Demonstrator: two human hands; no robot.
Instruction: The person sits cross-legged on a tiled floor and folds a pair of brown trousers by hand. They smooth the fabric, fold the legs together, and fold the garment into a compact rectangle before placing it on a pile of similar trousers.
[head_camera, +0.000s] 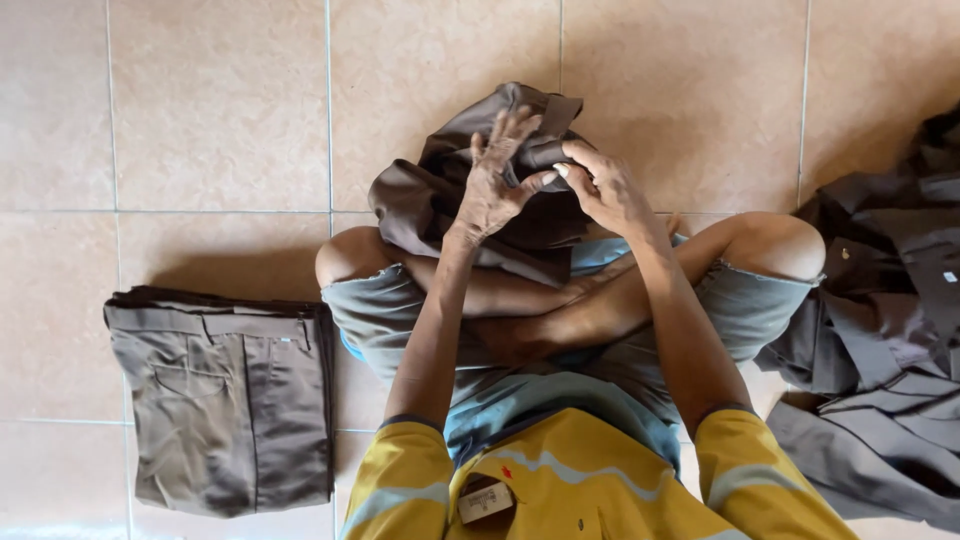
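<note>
While both hands work at the bunched brown trousers (480, 195) over the crossed shins, the left hand (497, 180) lies spread-fingered on the cloth and the right hand (600, 185) pinches a fold. Best shake it flat first; folded stack (225, 400) lies left, loose pile (885, 330) right.

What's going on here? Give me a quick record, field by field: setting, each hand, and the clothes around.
Setting: person sits cross-legged on a tiled floor
Left hand: fingers spread, resting on the bunched brown trousers over the knees
Right hand: pinching the same garment at its top
Folded trousers: neat stack on the person's left
Unfolded pile: loose brown garments on the person's right
Clothing worn: yellow shirt, blue-grey shorts
</note>
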